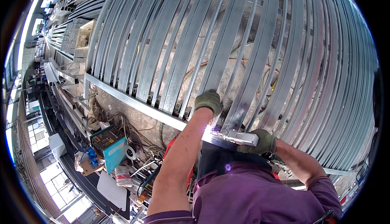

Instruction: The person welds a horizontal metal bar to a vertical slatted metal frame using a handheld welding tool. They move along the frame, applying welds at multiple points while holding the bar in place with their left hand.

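My left hand [209, 102], in a dark green glove, is closed over the near end of a grey metal tube [217, 63]. A matching glove covers my right hand [262, 142], which is wrapped round a silver handheld welding gun [241, 138]. The gun's nozzle points left at the near rail [134, 101] of the metal frame. At its tip a bright white-violet weld glow [209, 133] hides the joint. My left forearm passes just left of that glow.
Rows of parallel tubes [183, 49] spread ahead and far right. Below the rail at left stand a teal machine box [115, 153], a wire spool [130, 152] and tangled cables. A red hose [191, 73] lies on the floor beneath the tubes.
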